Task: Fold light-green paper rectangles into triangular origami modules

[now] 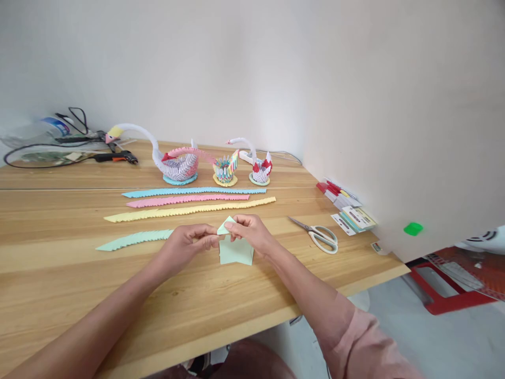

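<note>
Between my hands is a small folded piece of pale green paper [225, 225], raised a little above the table. My right hand [248, 231] pinches it from the right, thumb on top. My left hand [194, 239] has its fingertips pressed together at the paper's left lower edge. Below them, pale green paper sheets [235, 253] lie on the wood, partly covered by my right hand. A green strip of interlocked folded pieces [136, 240] extends left from behind my left hand. Farther back lie a yellow strip [189, 210], a pink strip [187, 200] and a blue strip [193, 191].
Paper swans [179, 167] and a small multicoloured paper basket [225, 169] stand along the back. Scissors [321, 238] rest at right, near packs of paper [355, 219] by the wall. Cables and a black glue gun [114, 157] lie back left. The table's front edge [221, 349] is close.
</note>
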Action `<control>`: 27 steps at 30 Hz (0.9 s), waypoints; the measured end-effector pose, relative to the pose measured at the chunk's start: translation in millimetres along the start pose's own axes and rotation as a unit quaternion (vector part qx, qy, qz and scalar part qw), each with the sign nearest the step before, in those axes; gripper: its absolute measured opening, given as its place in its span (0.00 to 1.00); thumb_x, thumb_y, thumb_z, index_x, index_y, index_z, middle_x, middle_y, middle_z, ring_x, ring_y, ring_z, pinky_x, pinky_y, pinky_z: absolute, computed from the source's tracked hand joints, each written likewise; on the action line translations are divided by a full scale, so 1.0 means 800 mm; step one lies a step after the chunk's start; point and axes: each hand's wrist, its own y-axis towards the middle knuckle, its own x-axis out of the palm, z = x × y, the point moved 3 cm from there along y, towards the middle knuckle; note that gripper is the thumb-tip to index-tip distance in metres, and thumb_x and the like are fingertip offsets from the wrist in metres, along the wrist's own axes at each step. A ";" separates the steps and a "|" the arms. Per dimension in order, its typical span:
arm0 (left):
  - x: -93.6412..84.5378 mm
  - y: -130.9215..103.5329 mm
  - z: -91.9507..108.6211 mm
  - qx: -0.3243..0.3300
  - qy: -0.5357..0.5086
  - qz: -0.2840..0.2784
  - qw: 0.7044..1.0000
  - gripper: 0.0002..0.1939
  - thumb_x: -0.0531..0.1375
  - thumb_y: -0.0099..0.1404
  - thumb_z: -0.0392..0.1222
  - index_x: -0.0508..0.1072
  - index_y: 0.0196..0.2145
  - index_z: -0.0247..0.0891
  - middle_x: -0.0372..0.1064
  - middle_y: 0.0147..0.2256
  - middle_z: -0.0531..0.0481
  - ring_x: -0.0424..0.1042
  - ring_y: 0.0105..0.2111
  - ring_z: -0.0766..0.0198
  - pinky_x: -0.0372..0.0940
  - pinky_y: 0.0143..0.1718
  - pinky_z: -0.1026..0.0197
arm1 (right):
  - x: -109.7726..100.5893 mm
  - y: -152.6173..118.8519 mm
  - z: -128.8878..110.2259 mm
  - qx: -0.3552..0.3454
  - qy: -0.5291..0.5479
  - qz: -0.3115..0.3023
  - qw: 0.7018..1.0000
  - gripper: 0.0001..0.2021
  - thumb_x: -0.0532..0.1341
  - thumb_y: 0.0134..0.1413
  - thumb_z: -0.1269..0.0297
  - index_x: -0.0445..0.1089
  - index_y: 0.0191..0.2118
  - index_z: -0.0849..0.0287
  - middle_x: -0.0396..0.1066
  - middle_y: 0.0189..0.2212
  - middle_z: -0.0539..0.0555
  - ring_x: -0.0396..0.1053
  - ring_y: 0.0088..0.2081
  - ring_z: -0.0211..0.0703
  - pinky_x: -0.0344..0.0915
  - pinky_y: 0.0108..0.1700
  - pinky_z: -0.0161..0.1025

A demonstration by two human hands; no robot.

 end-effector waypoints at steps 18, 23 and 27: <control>0.010 -0.002 0.007 -0.039 -0.044 0.042 0.997 0.16 0.55 0.59 0.48 0.64 0.18 0.38 0.63 0.17 0.56 0.61 0.20 0.68 0.57 0.23 0.66 | 0.010 -0.006 -0.013 -0.093 -0.129 0.033 0.987 0.19 0.55 0.52 0.55 0.61 0.17 0.61 0.56 0.16 0.46 0.51 0.21 0.31 0.48 0.24 0.32; -0.004 -0.007 0.008 0.073 0.195 0.160 0.965 0.10 0.60 0.57 0.50 0.70 0.29 0.40 0.71 0.27 0.52 0.67 0.27 0.63 0.60 0.30 0.62 | 0.003 -0.003 -0.007 -0.034 -0.024 0.044 0.998 0.18 0.56 0.52 0.56 0.61 0.17 0.61 0.61 0.16 0.47 0.54 0.21 0.31 0.52 0.26 0.32; -0.001 -0.013 0.022 0.233 0.321 0.166 0.903 0.09 0.53 0.64 0.42 0.70 0.29 0.40 0.73 0.31 0.49 0.69 0.33 0.61 0.60 0.36 0.60 | 0.004 -0.001 -0.005 -0.002 0.054 0.021 0.998 0.17 0.58 0.50 0.57 0.61 0.17 0.61 0.61 0.15 0.47 0.54 0.19 0.31 0.52 0.25 0.32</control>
